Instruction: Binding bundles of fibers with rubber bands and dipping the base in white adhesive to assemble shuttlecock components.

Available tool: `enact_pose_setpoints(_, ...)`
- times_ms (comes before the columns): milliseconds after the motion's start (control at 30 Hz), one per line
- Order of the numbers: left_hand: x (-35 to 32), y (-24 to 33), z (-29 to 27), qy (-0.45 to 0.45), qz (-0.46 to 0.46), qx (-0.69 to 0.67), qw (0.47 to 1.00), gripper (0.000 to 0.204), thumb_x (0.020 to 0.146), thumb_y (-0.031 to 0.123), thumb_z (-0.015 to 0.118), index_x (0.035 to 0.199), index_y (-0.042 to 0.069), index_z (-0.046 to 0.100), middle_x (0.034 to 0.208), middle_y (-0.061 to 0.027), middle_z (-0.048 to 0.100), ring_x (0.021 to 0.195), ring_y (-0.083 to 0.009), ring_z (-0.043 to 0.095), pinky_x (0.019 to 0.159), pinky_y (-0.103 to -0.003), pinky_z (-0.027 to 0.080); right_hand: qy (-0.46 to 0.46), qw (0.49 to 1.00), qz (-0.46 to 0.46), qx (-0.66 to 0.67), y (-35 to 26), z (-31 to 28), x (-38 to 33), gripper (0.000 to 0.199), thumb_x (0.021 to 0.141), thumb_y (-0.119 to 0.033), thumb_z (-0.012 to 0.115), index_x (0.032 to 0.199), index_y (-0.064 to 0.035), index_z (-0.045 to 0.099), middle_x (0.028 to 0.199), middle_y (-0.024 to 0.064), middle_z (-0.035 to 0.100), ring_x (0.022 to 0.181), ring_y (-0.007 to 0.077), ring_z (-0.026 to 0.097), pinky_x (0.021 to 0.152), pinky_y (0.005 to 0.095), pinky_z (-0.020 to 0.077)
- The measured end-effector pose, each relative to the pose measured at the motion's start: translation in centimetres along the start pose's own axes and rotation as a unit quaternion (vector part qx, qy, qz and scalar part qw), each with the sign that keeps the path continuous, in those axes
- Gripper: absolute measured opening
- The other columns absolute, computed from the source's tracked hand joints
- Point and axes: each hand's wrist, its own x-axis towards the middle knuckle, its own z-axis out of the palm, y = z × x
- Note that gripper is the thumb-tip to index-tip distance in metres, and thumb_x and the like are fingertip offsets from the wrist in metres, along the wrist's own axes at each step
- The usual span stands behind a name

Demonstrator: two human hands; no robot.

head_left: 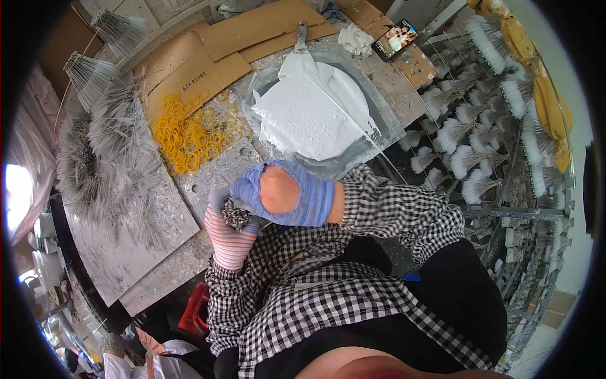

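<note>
My left hand (pixel 228 237), in a pink-and-grey striped glove, is closed around a bundle of thin grey rods (pixel 237 216). Only the bundle's speckled, cut-looking end shows between the gloves. Right beside it and touching the left hand is my right hand (pixel 278 191), in a blue knitted glove with a large hole over its back. Its fingers curl in toward the bundle, and what they grip is hidden. Just beyond both hands lies a heap of yellow rubber bands (pixel 189 132). Farther right, thick white paste (pixel 309 110) is spread on a plastic-covered round surface.
Loose thin grey rods (pixel 120 158) pile up on a board (pixel 126 252) at left. A scraper (pixel 301 38) stands in the paste, with a thin stick across it. Cardboard (pixel 221 38), a crumpled tissue (pixel 355 40) and a phone (pixel 396 39) lie behind. White-tipped bundles (pixel 461 132) fill a right-hand rack.
</note>
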Motion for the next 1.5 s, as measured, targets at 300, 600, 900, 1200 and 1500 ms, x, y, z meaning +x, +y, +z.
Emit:
enact_pose_setpoints(300, -0.6, 1.2, 0.2, 0.036, -0.133, -0.197, 0.971, 0.051, 0.073, 0.000, 0.079, 0.118, 0.004, 0.057, 0.119, -0.0117, 0.064, 0.110, -0.0197, 0.061, 0.096, -0.036, 0.050, 0.020, 0.998, -0.062, 0.024, -4.9, -1.4, 4.1, 0.066, 0.088, -0.062, 0.053, 0.127, -0.0088, 0.062, 0.123, 0.0161, 0.062, 0.118, 0.0343, 0.055, 0.102, 0.0490, 0.0405)
enact_pose_setpoints(600, -0.7, 1.5, -1.3, 0.063, -0.148, -0.212, 0.964, 0.051, 0.075, 0.001, 0.079, 0.120, 0.003, 0.056, 0.122, -0.0127, 0.063, 0.111, -0.0206, 0.061, 0.097, -0.037, 0.050, -0.097, 0.982, -0.098, 0.130, -5.3, 1.2, 6.0, 0.082, 0.079, -0.073, 0.062, 0.138, -0.0160, 0.060, 0.136, 0.0191, 0.058, 0.130, 0.0331, 0.051, 0.116, 0.0463, 0.0316)
enact_pose_setpoints(900, 1.1, 2.3, -1.8, 0.091, -0.030, -0.250, 0.964, 0.059, 0.084, 0.014, 0.078, 0.134, 0.000, 0.049, 0.142, -0.0144, 0.052, 0.133, -0.0245, 0.048, 0.111, -0.043, 0.038, 0.174, 0.930, -0.007, 0.323, -0.5, 8.0, 0.4, 0.120, 0.056, -0.045, 0.090, 0.153, -0.0029, 0.033, 0.143, 0.0167, 0.049, 0.135, 0.0358, 0.044, 0.116, 0.0460, 0.0323)
enact_pose_setpoints(1200, 3.0, 0.5, -6.0, -0.268, 0.216, 0.181, 0.921, 0.062, 0.068, 0.032, 0.083, 0.123, 0.010, 0.064, 0.125, -0.0103, 0.063, 0.121, -0.0347, 0.057, 0.110, -0.046, 0.043, 0.162, 0.954, -0.034, 0.252, -0.5, 9.6, -1.8, 0.084, 0.078, -0.032, 0.073, 0.149, -0.0036, 0.040, 0.133, 0.0178, 0.056, 0.125, 0.0341, 0.053, 0.111, 0.0430, 0.0385)
enact_pose_setpoints(1500, 1.7, -2.5, -3.5, -0.309, -0.149, 0.064, 0.937, 0.055, 0.075, 0.059, 0.069, 0.116, 0.022, 0.072, 0.123, -0.0005, 0.068, 0.127, -0.0272, 0.055, 0.116, -0.049, 0.034, 0.166, 0.977, -0.018, 0.136, 0.8, 11.8, -2.5, 0.099, 0.069, -0.051, 0.076, 0.147, -0.0017, 0.041, 0.122, 0.0156, 0.058, 0.116, 0.0339, 0.055, 0.105, 0.0427, 0.0414)
